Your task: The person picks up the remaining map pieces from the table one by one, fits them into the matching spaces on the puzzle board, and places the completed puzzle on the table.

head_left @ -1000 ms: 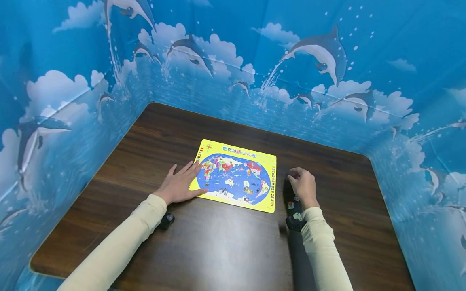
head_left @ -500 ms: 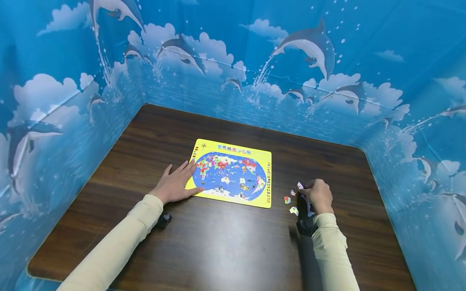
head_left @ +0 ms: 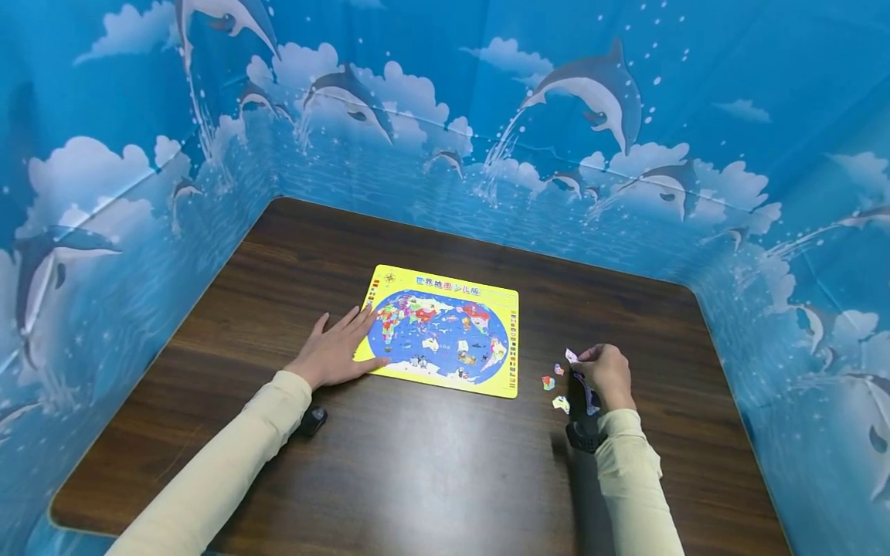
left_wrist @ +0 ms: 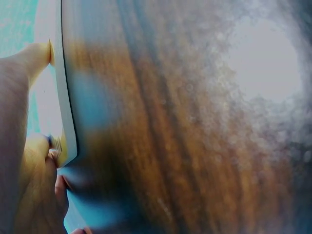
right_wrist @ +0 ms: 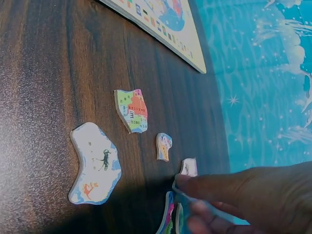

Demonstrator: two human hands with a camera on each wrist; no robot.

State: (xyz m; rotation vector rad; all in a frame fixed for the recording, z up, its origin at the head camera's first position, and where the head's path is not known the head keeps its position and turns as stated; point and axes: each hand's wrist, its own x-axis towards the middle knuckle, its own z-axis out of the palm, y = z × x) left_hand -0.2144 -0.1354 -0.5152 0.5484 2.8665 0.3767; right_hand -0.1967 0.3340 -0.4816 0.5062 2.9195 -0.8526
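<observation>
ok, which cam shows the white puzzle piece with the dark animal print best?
Right wrist: the white puzzle piece is large there, unobstructed, its prints visible. Head shows it, but tiny; left wrist doesn't show it.

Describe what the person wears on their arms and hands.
The left sleeve and right sleeve are long and pale cream. The left hand and right hand wear no gloves. A black device shows by each wrist.

Yellow-bordered, blue-centred map board [head_left: 445,332]; white-and-blue puzzle piece [right_wrist: 97,165]; dark-brown, wood-grained table [head_left: 424,455]; blue, dolphin-patterned backdrop [head_left: 417,154]; cream sleeves [head_left: 229,455]
</observation>
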